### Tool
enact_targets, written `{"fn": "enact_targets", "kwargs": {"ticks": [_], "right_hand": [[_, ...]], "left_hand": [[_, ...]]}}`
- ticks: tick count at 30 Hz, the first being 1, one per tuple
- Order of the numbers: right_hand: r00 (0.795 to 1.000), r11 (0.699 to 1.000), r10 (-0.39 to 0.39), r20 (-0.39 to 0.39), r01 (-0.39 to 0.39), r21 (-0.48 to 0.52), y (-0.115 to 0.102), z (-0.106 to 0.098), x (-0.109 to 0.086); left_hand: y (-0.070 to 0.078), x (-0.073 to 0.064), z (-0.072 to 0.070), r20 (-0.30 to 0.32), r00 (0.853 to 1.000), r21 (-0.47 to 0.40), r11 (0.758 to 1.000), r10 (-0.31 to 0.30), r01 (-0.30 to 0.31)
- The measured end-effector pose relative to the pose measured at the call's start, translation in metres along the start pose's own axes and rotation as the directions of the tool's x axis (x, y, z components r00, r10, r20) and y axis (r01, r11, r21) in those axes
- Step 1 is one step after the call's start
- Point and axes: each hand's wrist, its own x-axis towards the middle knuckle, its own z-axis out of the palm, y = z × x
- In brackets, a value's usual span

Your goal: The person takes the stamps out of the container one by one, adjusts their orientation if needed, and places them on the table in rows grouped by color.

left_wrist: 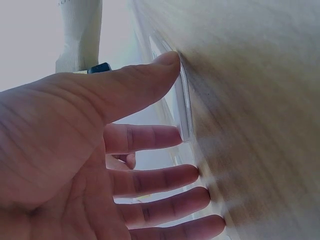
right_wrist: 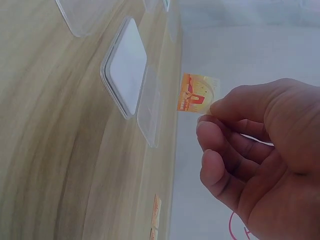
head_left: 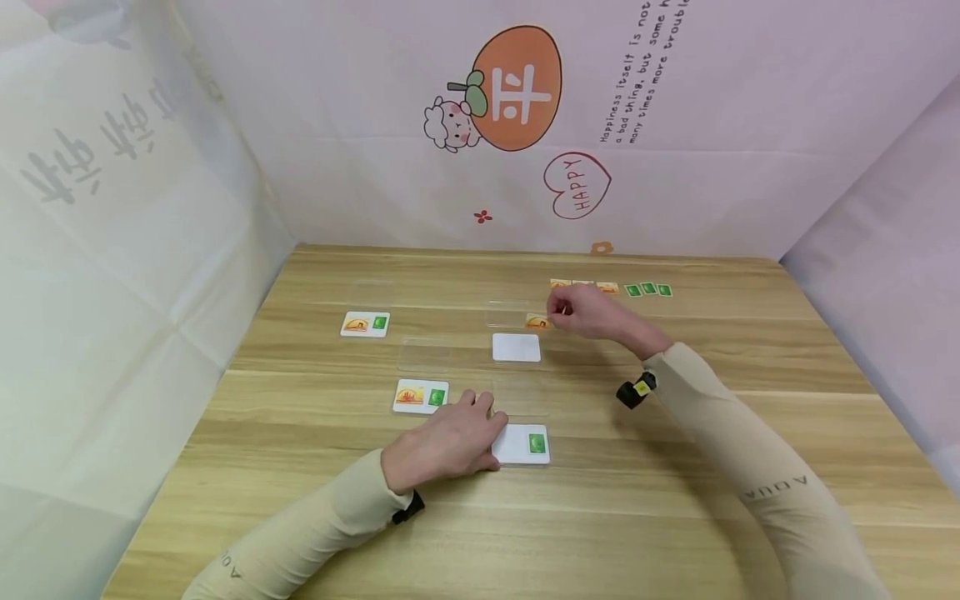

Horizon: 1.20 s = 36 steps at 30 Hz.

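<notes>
My right hand [head_left: 588, 310] pinches a small orange picture card [right_wrist: 196, 94] by its edge between thumb and fingertip, raised off the table. Below that hand in the head view are a bare white plate [head_left: 516, 347] and a clear plastic cover [head_left: 507, 313]. My left hand [head_left: 453, 437] holds the left end of a nearer white plate [head_left: 513, 446], thumb and index finger at its edges. A small green picture [head_left: 537, 443] lies on this plate's right part. In the left wrist view the other fingers [left_wrist: 170, 180] reach out fairly straight to the tabletop.
Two white plates at the left, a far one [head_left: 365, 324] and a nearer one [head_left: 421, 397], each bear an orange and a green picture. Clear covers [head_left: 424, 354] lie behind the plates. Loose orange cards [head_left: 607, 287] and green cards [head_left: 648, 288] line the back right.
</notes>
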Motion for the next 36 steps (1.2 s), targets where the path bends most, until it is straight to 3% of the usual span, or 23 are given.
{"fn": "enact_targets", "kwargs": {"ticks": [17,36], "right_hand": [[0.997,0.997,0.074,0.021,-0.073,-0.037,0.012,0.002,0.018],[0.992,0.989,0.124,0.003,-0.123,-0.085,0.025,0.003,0.038]], "left_hand": [[-0.001,-0.001,0.000,-0.032,0.999,0.019,1.000,0.020,-0.019],[0.000,-0.002,0.000,-0.020,1.000,0.002,1.000,0.009,-0.009]]}}
